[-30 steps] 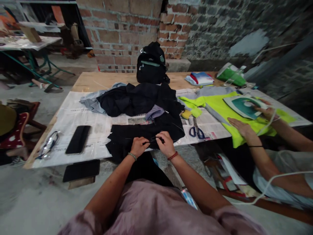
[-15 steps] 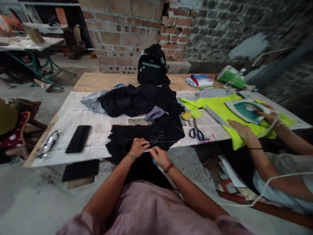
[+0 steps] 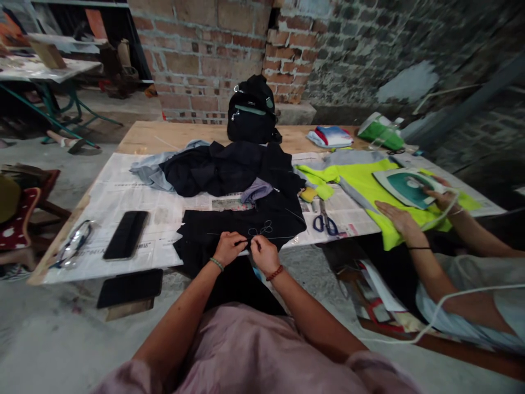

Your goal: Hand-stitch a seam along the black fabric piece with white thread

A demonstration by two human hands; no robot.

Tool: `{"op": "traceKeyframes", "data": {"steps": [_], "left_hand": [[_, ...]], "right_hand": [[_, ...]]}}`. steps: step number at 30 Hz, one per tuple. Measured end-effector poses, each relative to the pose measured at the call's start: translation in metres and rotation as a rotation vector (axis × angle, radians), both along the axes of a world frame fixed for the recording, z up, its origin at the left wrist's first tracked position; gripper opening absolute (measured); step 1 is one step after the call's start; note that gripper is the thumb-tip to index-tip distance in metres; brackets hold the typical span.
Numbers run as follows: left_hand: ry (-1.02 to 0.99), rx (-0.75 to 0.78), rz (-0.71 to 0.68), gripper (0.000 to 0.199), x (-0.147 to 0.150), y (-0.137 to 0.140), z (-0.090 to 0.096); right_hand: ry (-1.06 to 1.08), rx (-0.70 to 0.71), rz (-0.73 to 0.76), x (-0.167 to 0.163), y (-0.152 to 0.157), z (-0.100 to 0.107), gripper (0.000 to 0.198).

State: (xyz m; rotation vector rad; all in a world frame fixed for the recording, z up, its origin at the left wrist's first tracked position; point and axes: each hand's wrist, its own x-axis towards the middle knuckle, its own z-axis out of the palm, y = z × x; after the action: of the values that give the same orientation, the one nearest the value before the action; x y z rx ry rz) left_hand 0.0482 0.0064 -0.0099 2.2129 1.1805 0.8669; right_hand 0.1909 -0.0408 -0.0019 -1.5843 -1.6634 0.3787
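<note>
A piece of black cloth point(image 3: 221, 220) lies at the table's front edge, with thin white thread point(image 3: 261, 227) looped on top. My left hand point(image 3: 228, 249) pinches the near edge of this cloth, fingers closed. Just to its right, my right hand point(image 3: 265, 256) is held upright with thumb and fingertips pressed together at the same edge. What those fingertips grip is too small to make out; no needle can be seen. Dark crumpled garments point(image 3: 217, 167) are heaped behind the cloth. Blue-handled scissors point(image 3: 324, 223) lie to the right.
On the newspaper-covered table point(image 3: 104, 202) are a phone point(image 3: 126, 235) and clear glasses point(image 3: 76, 243). A black backpack point(image 3: 251, 112) stands at the back. At right, a co-worker's hands press a yellow garment point(image 3: 361, 178) with an iron point(image 3: 404, 187), its white cord point(image 3: 435, 323) trailing.
My right hand has turned more upright, its fingertips lifted slightly at the cloth's edge. My left hand keeps its pinch. The whole view has shifted a little.
</note>
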Motion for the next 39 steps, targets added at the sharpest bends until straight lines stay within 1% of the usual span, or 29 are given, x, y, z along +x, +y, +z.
{"op": "traceKeyframes", "data": {"steps": [2,5,6,8,12,15,18,22,24,28,31,34,39], "left_hand": [[-0.01,-0.003,0.014,0.009,0.001,0.0,0.0],[-0.021,0.002,0.033,0.008,0.002,0.0,-0.001],[-0.023,0.004,0.037,0.009,0.002,0.0,-0.001],[-0.027,0.004,0.04,0.009,0.002,0.0,-0.001],[-0.034,-0.002,0.032,0.009,0.002,0.0,0.001],[-0.053,-0.01,0.033,0.01,0.002,0.0,0.003],[-0.076,-0.009,0.036,0.012,0.001,0.0,0.004],[-0.133,-0.027,0.052,0.016,0.0,0.001,0.005],[-0.16,-0.063,0.071,0.017,-0.001,0.002,0.005],[-0.215,-0.177,0.086,0.018,-0.003,0.004,0.003],[-0.253,-0.229,0.023,0.02,-0.006,0.006,0.003],[-0.224,-0.206,-0.055,0.021,-0.007,0.006,0.005],[-0.181,-0.185,-0.024,0.014,-0.005,0.005,0.009]], "right_hand": [[0.061,-0.025,-0.014,-0.001,0.007,-0.002,0.02],[0.187,-0.116,-0.039,-0.001,0.013,-0.005,0.019],[0.206,-0.124,-0.032,-0.001,0.014,-0.005,0.019],[0.184,-0.072,0.024,-0.002,0.014,-0.003,0.019],[0.044,0.117,0.175,-0.002,0.01,0.0,0.02],[0.028,0.169,0.193,0.0,0.008,-0.002,0.021],[0.117,0.114,0.142,0.002,0.008,-0.005,0.019],[0.279,-0.076,0.076,0.002,0.008,-0.011,0.017],[0.339,-0.128,0.069,0.002,0.007,-0.014,0.017],[0.36,-0.14,0.093,0.004,0.003,-0.017,0.018],[0.349,-0.121,0.124,0.007,0.002,-0.017,0.017],[0.349,-0.115,0.135,0.008,0.001,-0.016,0.017],[0.352,-0.121,0.132,0.007,0.002,-0.017,0.017]]}}
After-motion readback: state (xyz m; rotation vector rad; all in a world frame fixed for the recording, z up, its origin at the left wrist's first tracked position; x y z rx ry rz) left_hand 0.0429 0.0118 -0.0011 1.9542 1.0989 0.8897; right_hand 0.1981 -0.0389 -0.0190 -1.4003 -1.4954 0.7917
